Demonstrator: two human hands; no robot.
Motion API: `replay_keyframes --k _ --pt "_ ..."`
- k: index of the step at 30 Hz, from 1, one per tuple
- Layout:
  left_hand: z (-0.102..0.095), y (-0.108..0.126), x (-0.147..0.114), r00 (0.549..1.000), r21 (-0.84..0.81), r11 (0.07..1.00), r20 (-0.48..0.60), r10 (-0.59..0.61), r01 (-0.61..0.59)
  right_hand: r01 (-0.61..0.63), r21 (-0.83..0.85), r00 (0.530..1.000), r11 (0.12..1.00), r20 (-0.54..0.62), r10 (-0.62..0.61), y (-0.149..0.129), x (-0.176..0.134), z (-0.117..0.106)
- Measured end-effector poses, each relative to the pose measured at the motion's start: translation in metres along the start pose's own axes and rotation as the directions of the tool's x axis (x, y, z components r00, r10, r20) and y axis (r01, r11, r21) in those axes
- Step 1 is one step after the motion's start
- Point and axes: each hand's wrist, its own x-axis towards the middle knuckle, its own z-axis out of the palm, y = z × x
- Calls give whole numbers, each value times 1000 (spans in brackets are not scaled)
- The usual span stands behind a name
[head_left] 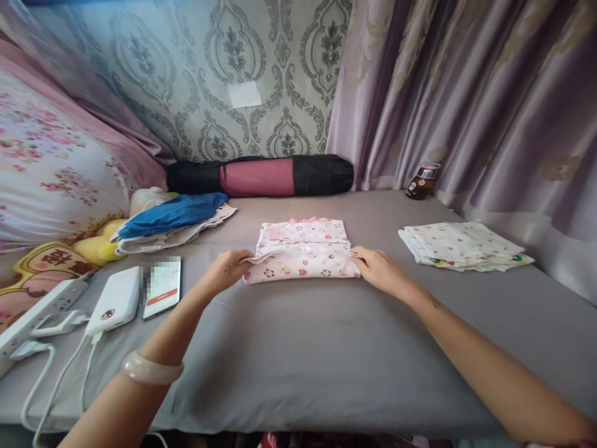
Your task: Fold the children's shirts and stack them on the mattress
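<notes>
In the middle of the grey sheet lies a folded white cloth garment (303,264) printed with pink flowers and strawberries. Pink trim runs along its far edge, and a small pink patch shows at its upper left. My left hand (232,267) pinches the left end of a folded layer. At the opposite end, my right hand (375,264) pinches the same layer, which is slightly raised between the two hands. The fingertips are partly hidden by the cloth. A pale bangle (153,368) circles my left forearm.
Left: a phone (163,289), a white power bank (114,300), a power strip (41,314) with cables, plush toys and blue folded clothes (175,216). Behind lies a black and pink rolled bag (259,175). Right: folded white cloths (461,244) and a dark bottle (422,182) near the curtain.
</notes>
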Motion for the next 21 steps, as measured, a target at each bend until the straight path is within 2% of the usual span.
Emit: replay_keyframes --k 4,11,17,21 --pt "8 2 31 982 -28 988 -106 -154 152 -198 -70 980 978 -41 195 0 37 11" --pt "27 4 84 918 57 940 -242 -314 336 -355 -125 934 927 -86 346 3 88 25" --pt "36 8 110 894 82 917 -268 -358 392 -442 -85 895 893 -107 433 1 113 34" --pt "40 10 123 884 108 908 -297 -360 406 -439 -78 892 895 -152 425 -1 121 37"
